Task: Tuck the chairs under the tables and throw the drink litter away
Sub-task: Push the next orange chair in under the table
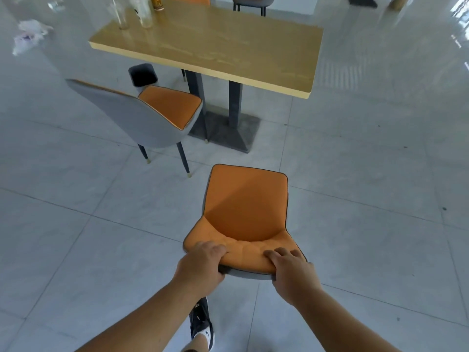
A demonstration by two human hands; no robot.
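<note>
The chair [247, 219] backrest is clasped by both hands [203, 265] [291, 273]; it should be pushed squarely under the counter [253, 47].

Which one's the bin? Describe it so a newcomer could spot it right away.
Start at the wooden table in the middle of the room. The bin stands on the floor under its near left edge, just behind the seat of the grey-backed chair. It is the only small dark open-topped container there, unlike the clear bottles up on the table.
</note>
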